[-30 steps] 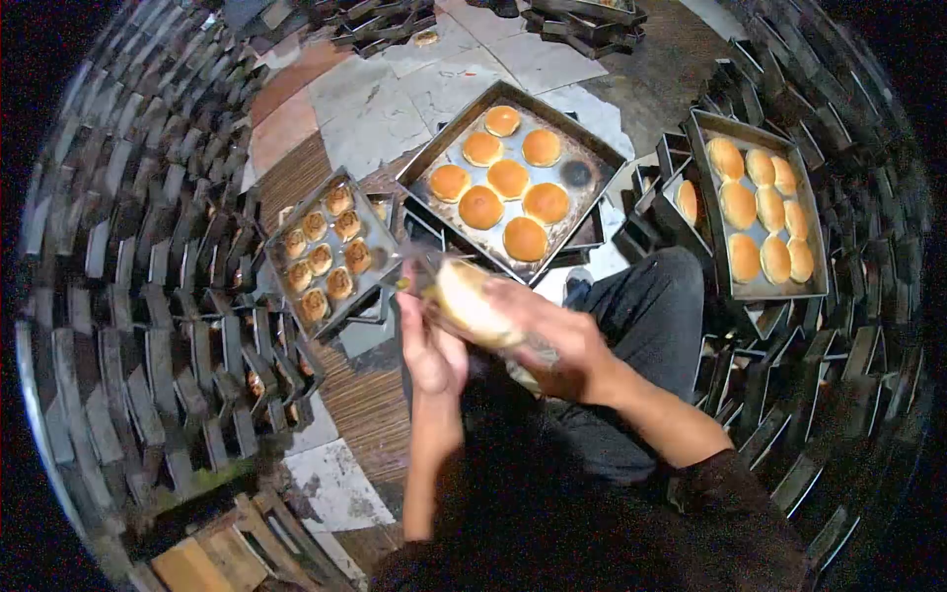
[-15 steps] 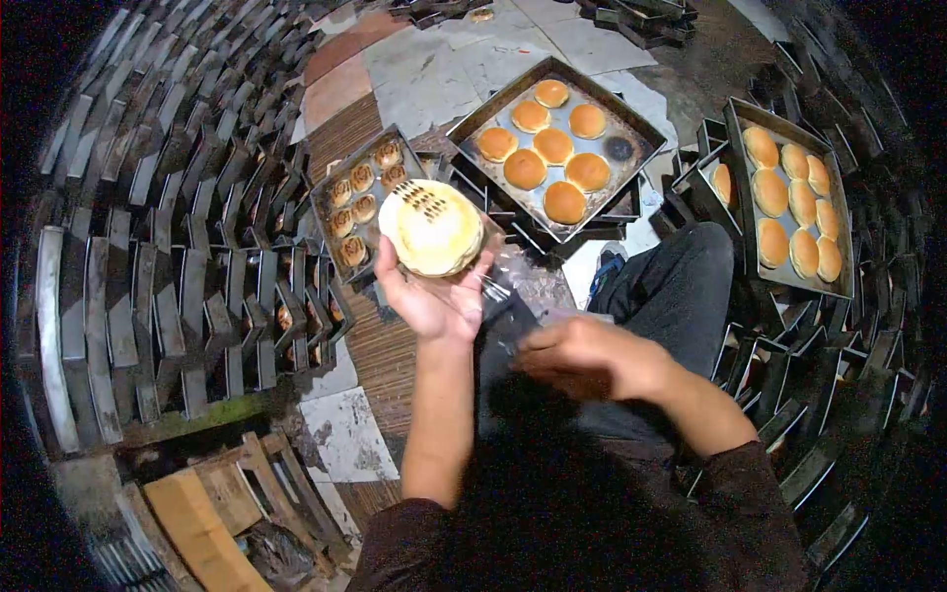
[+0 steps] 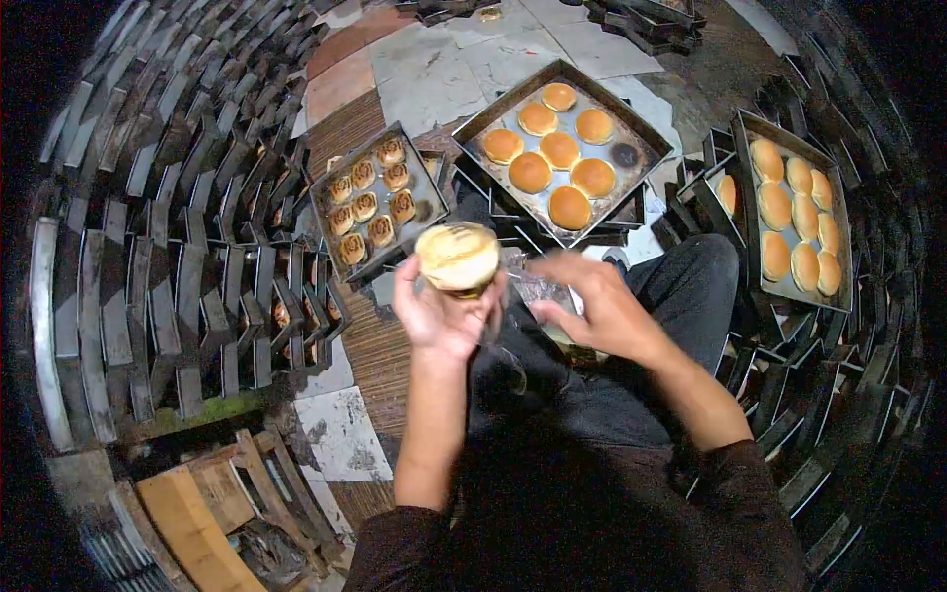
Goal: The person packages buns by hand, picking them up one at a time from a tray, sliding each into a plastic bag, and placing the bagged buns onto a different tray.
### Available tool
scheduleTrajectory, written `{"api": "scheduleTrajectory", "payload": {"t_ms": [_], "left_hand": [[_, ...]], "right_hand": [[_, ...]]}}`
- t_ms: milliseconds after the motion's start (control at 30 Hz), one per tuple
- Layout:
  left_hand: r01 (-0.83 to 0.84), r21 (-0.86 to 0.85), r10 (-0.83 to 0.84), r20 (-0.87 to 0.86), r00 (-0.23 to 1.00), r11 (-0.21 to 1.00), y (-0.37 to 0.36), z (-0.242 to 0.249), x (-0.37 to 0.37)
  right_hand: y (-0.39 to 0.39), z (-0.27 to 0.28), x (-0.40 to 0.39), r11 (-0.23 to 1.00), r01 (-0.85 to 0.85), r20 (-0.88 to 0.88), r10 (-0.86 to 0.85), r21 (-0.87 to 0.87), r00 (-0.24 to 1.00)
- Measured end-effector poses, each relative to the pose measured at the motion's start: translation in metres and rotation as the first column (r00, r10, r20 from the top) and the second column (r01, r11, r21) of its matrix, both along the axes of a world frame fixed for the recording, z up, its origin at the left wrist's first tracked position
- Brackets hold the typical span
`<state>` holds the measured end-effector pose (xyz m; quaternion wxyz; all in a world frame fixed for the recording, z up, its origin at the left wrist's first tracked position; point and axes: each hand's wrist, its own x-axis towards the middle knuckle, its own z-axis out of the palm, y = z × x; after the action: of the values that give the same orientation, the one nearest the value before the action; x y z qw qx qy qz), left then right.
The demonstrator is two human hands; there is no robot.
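Note:
My left hand (image 3: 449,321) holds a pale round bun (image 3: 459,257) with brownish marks on top, its fingers wrapped round the underside. Something dark and yellow shows just below the bun. To the right, my right hand (image 3: 592,306) is blurred, thumb and fingers apart, beside crinkled clear plastic (image 3: 538,288). Whether it touches the plastic is unclear. Beyond my hands, a square tray (image 3: 631,163) bears several golden buns. Another tray (image 3: 431,202), at the left, carries several buns with brown swirls.
A third tray (image 3: 843,207) of golden buns lies at the right. Stacked dark metal trays (image 3: 168,306) fill the left side, and more stand at the right. A wooden crate (image 3: 197,523) sits at the lower left. My bent knee (image 3: 700,276) is beside my right hand.
The bun in my left hand has moved right and down and tilted, so its marked top shows less. My right hand has moved up, nearer the bun, with its fingers spreading.

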<state>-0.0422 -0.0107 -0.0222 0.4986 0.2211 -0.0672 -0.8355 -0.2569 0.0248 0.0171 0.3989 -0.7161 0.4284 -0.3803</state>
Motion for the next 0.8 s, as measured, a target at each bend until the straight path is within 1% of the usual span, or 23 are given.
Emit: {"api": "scheduleTrajectory", "payload": {"t_ms": [33, 67, 100, 133, 167, 200, 233, 300, 333, 400, 433, 467, 500, 567, 600, 633, 700, 733, 767, 800], "left_hand": [[0.074, -0.036, -0.075, -0.02, 0.997, 0.997, 0.003, -0.008, -0.001], [0.03, 0.074, -0.037, 0.102, 0.994, 0.997, 0.013, -0.001, -0.019], [0.081, 0.112, -0.075, -0.056, 0.996, 0.99, 0.026, -0.002, -0.024], [0.06, -0.119, -0.033, 0.22, 0.975, 0.991, 0.039, -0.006, -0.029], [-0.04, -0.224, 0.128, 0.395, 0.91, 0.974, 0.045, -0.025, -0.034], [-0.11, -0.323, 0.288, 0.577, 0.765, 0.94, 0.051, -0.043, -0.039], [-0.16, -0.395, 0.413, 0.72, 0.558, 0.905, 0.057, -0.062, -0.044], [-0.197, -0.616, 0.633, 0.65, 0.421, 0.763, 0.04, -0.047, -0.044], [-0.047, -0.704, 0.658, 0.635, 0.405, 0.709, 0.038, -0.038, -0.029], [0.113, -0.808, 0.802, 0.588, 0.104, 0.578, 0.027, -0.014, -0.012], [0.211, -0.832, 0.856, 0.516, -0.043, 0.512, 0.02, -0.003, -0.004], [0.3, -0.868, 0.918, 0.39, -0.076, 0.394, 0.015, 0.006, 0.006], [0.379, -0.846, 0.927, 0.349, -0.139, 0.376, 0.011, 0.006, 0.014], [0.527, -0.775, 0.936, 0.252, -0.247, 0.348, 0.007, 0.002, 0.026], [0.478, -0.768, 0.904, 0.34, -0.26, 0.426, 0.002, -0.012, 0.03], [0.427, -0.756, 0.868, 0.419, -0.267, 0.497, -0.006, -0.032, 0.034], [0.334, -0.81, 0.874, 0.423, -0.237, 0.483, -0.006, -0.059, 0.046], [0.261, -0.849, 0.885, 0.41, -0.221, 0.459, -0.008, -0.069, 0.048], [0.184, -0.876, 0.889, 0.408, -0.208, 0.446, -0.004, -0.075, 0.046], [0.105, -0.897, 0.893, 0.403, -0.197, 0.429, 0.0, -0.079, 0.044]], "right_hand": [[-0.002, -0.014, 0.01, 0.879, 0.326, -0.054, -0.366, -0.349, 0.929], [-0.004, -0.018, 0.011, 0.869, 0.306, 0.053, -0.311, -0.389, 0.949], [-0.004, -0.012, 0.008, 0.835, 0.253, 0.035, -0.271, -0.488, 0.962], [-0.003, -0.015, 0.009, 0.792, 0.315, 0.107, -0.306, -0.522, 0.946], [-0.003, -0.018, 0.011, 0.745, 0.38, 0.182, -0.337, -0.549, 0.924], [-0.002, -0.018, 0.014, 0.761, 0.497, 0.278, -0.414, -0.417, 0.867], [-0.002, -0.021, 0.018, 0.79, 0.545, 0.339, -0.45, -0.28, 0.826], [-0.004, -0.029, 0.027, 0.81, 0.587, 0.436, -0.53, 0.007, 0.727], [-0.002, -0.027, 0.026, 0.855, 0.498, 0.422, -0.509, 0.146, 0.75], [-0.008, -0.013, 0.02, 0.884, 0.465, 0.336, -0.45, 0.039, 0.827], [-0.015, 0.0, 0.016, 0.898, 0.439, 0.29, -0.415, -0.02, 0.862], [-0.02, 0.022, 0.011, 0.891, 0.389, 0.068, -0.385, -0.233, 0.921], [-0.025, 0.024, 0.011, 0.838, 0.364, 0.029, -0.386, -0.407, 0.922], [-0.03, -0.024, 0.019, 0.779, 0.397, 0.131, -0.384, -0.486, 0.914], [-0.048, -0.042, 0.029, 0.857, 0.423, 0.101, -0.412, -0.295, 0.905], [-0.064, -0.084, 0.032, 0.925, 0.363, 0.195, -0.337, -0.112, 0.921], [-0.062, -0.089, 0.034, 0.941, 0.313, 0.25, -0.275, -0.129, 0.929], [-0.062, -0.09, 0.034, 0.936, 0.28, 0.235, -0.229, -0.213, 0.945], [-0.057, -0.082, 0.039, 0.951, 0.294, 0.281, -0.256, -0.101, 0.925], [-0.057, -0.085, 0.042, 0.935, 0.307, 0.258, -0.257, -0.177, 0.931]]}}
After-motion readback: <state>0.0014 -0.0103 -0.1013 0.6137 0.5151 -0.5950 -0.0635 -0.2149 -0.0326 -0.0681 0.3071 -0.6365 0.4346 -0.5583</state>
